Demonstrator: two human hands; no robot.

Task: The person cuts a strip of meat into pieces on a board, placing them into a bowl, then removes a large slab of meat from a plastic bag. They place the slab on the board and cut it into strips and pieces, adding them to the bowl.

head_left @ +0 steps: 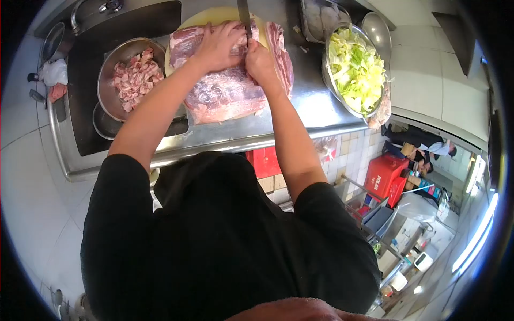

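A large slab of raw meat [225, 96] lies on a round yellowish cutting board [214, 16] on the steel counter. My left hand [220, 47] rests on top of the slab with its fingers spread. Closed round the handle of a knife [244, 13], my right hand [261, 63] is at the slab's right part, and the blade points away from me. Just right of the knife lies a long cut strip of meat [279, 56]. To the left, a steel bowl [107, 80] holds small pieces of meat [136, 77].
The bowl stands over a dark sink [85, 117] with a tap [75, 18]. At the right is a bowl of chopped lettuce [356, 69], beside a clear container [321, 21]. Red crates [383, 174] and people [428, 144] are in the background at the right.
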